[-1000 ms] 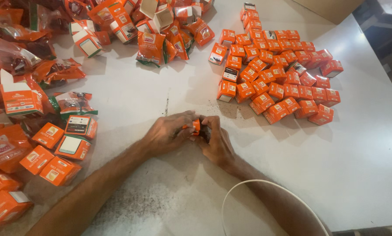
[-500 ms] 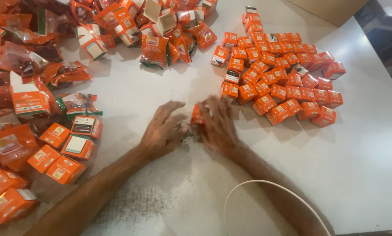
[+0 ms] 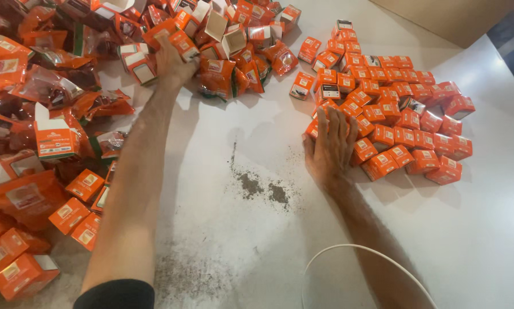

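Small orange carton [image 3: 312,129] sits under the right hand [image 3: 330,144], pressed against the near-left edge of the closed-box cluster [image 3: 394,109] on the right half of the white tabletop [image 3: 474,240]. Right hand lies flat, fingers spread over the carton and its neighbours, not clamped on anything. To do this well: slide the carton flush into the row, flaps shut, without shoving the tidy boxes out of line.

Left hand [image 3: 174,60] is stretched to the far-left part of the tabletop, into the loose heap of open cartons and sachets [image 3: 211,46]. Fingers curl onto an orange carton [image 3: 184,44] at the heap's edge; whether it is properly gripped I cannot tell, the fingers hide it. Better to take one carton only, by its sides, so the open flap isn't crushed.

Dark spilled powder [image 3: 260,186] dusts the middle of the tabletop between the arms; keep cartons off it. More orange boxes [image 3: 68,214] and crumpled packets [image 3: 45,86] line the left edge. White cable [image 3: 348,252] loops at the near edge.
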